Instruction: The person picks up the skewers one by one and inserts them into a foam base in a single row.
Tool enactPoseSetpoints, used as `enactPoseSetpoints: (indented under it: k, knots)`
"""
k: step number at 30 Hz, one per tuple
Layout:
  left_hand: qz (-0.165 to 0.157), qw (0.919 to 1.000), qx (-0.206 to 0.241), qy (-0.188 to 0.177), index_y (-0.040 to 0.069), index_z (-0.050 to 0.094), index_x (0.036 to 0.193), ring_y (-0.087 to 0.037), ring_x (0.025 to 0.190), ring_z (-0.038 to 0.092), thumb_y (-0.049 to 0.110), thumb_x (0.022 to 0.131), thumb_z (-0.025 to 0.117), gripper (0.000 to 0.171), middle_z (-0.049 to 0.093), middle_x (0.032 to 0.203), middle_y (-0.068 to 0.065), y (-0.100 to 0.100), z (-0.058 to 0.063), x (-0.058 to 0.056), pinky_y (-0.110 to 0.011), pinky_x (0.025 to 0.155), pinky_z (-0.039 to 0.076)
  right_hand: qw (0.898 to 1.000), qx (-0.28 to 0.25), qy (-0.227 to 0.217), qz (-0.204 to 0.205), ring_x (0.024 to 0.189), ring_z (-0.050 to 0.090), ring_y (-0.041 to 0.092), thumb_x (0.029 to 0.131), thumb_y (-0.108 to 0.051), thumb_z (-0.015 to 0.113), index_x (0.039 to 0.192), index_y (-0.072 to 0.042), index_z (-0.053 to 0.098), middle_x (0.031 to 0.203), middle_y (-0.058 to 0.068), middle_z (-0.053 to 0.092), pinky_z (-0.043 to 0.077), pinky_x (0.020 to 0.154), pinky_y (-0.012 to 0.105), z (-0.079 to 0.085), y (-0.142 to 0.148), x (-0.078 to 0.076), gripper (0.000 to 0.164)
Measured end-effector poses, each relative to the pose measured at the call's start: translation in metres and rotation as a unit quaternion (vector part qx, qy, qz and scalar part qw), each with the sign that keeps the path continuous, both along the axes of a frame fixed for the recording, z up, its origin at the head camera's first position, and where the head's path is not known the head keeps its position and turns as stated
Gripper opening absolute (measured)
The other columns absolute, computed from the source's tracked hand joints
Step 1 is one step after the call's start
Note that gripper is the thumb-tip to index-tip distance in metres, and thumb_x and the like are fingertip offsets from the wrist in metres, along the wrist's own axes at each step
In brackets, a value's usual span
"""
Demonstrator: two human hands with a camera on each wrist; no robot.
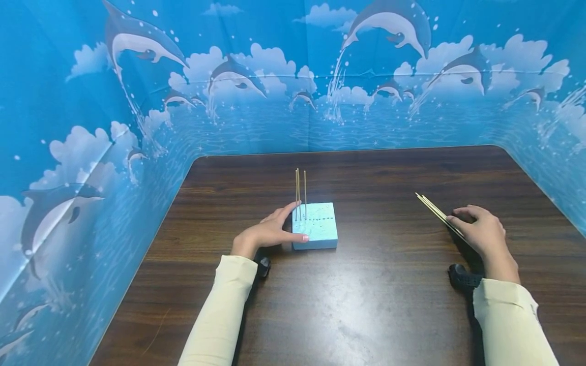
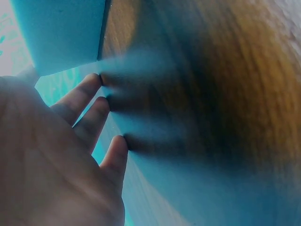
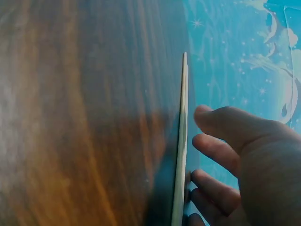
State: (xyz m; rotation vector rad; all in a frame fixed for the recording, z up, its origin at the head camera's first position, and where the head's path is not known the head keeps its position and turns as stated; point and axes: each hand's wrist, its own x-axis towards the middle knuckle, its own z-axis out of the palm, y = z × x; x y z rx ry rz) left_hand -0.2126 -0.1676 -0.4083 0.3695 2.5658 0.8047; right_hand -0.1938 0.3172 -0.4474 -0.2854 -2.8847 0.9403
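Note:
A light-blue foam block [image 1: 320, 230] sits on the table, with a row of small holes across its top. Three thin wooden sticks [image 1: 305, 190] stand upright near its left side. My left hand [image 1: 263, 235] holds the block's left end between thumb and index finger; in the left wrist view the other fingers [image 2: 94, 117] reach down by the tabletop. On the right, a small bundle of thin wooden sticks [image 1: 432, 207] lies on the table. Beside it is my right hand [image 1: 482, 234], its thumb and fingers spread, with the sticks [image 3: 183, 127] alongside the fingertips.
The dark wood-grain table [image 1: 357, 310] spreads out under both hands. A blue dolphin-print curtain [image 1: 270, 122] hangs along the table's back and sides. Black wrist cameras [image 1: 462, 278] hang beneath the cuffs.

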Motion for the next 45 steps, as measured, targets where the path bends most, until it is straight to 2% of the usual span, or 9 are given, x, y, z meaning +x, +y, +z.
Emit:
enactPoseSetpoints:
  k: [8,17,24,32,34,36,39,45]
  knots:
    - [0.003,1.0000,0.000,-0.003,0.040,0.011,0.158,-0.032,0.152,0.014,0.068,0.075,0.072,0.107,0.013,0.167,-0.004,0.000,0.001,0.000,-0.066,0.114,0.021,1.000,0.018,0.000,0.004,0.131,0.028,0.061,0.098,-0.040,0.060,0.123,0.005,0.062,0.150,0.035,0.032,0.016,0.101,0.076,-0.002,0.001,0.000,0.052]
    - [0.002,1.0000,0.004,-0.002,0.038,0.012,0.159,-0.032,0.151,0.017,0.066,0.075,0.072,0.106,0.015,0.166,-0.006,0.001,0.000,-0.001,-0.065,0.114,0.023,1.000,0.006,-0.003,-0.018,0.133,0.030,0.058,0.097,-0.022,0.065,0.103,0.007,0.070,0.150,0.033,0.036,0.015,0.104,0.073,-0.002,-0.003,-0.002,0.029]
    - [-0.002,1.0000,0.003,-0.005,0.039,0.011,0.159,-0.032,0.151,0.016,0.066,0.076,0.071,0.106,0.015,0.166,-0.005,0.001,-0.001,-0.001,-0.065,0.114,0.023,0.999,-0.004,-0.034,-0.020,0.135,0.025,0.057,0.097,-0.022,0.062,0.093,0.007,0.070,0.149,0.032,0.034,0.014,0.101,0.075,-0.001,-0.005,-0.002,0.031]
    - [-0.001,1.0000,0.004,-0.002,0.039,0.012,0.158,-0.032,0.151,0.018,0.066,0.076,0.071,0.105,0.016,0.166,-0.005,0.001,0.000,-0.001,-0.065,0.114,0.023,0.999,-0.034,-0.020,-0.020,0.135,0.026,0.057,0.099,-0.030,0.061,0.096,0.011,0.068,0.147,0.035,0.036,0.013,0.102,0.075,0.003,-0.005,-0.003,0.042]
    - [-0.001,1.0000,0.003,-0.003,0.039,0.011,0.158,-0.032,0.151,0.017,0.067,0.076,0.071,0.106,0.015,0.166,-0.005,0.000,0.000,-0.001,-0.065,0.114,0.023,0.999,-0.036,0.005,-0.022,0.130,0.032,0.056,0.098,-0.028,0.061,0.095,0.011,0.068,0.136,0.035,0.049,0.017,0.102,0.072,0.005,-0.008,-0.003,0.041]
    - [-0.002,1.0000,0.004,-0.002,0.039,0.011,0.158,-0.032,0.151,0.017,0.066,0.076,0.071,0.106,0.015,0.166,-0.006,0.000,0.000,0.000,-0.065,0.113,0.023,0.999,-0.035,0.031,-0.028,0.118,0.043,0.052,0.097,-0.027,0.062,0.093,0.011,0.069,0.119,0.034,0.059,0.026,0.098,0.065,0.009,-0.013,-0.005,0.038]
    - [-0.005,0.9999,0.010,0.000,0.039,0.011,0.159,-0.033,0.151,0.017,0.065,0.076,0.072,0.106,0.015,0.166,-0.006,0.001,0.001,0.001,-0.066,0.113,0.023,0.996,-0.030,0.076,-0.029,0.095,0.049,0.040,0.097,-0.025,0.063,0.093,0.008,0.069,0.092,0.028,0.065,0.032,0.085,0.053,0.017,-0.025,-0.008,0.034]
    - [-0.008,0.9998,0.016,0.000,0.036,0.012,0.159,-0.033,0.151,0.016,0.063,0.077,0.073,0.106,0.015,0.166,-0.005,0.001,0.001,0.001,-0.066,0.113,0.022,0.989,-0.038,0.142,-0.012,0.072,0.047,0.022,0.099,-0.026,0.061,0.098,0.002,0.067,0.084,0.014,0.062,0.034,0.065,0.034,0.044,-0.058,-0.014,0.029]
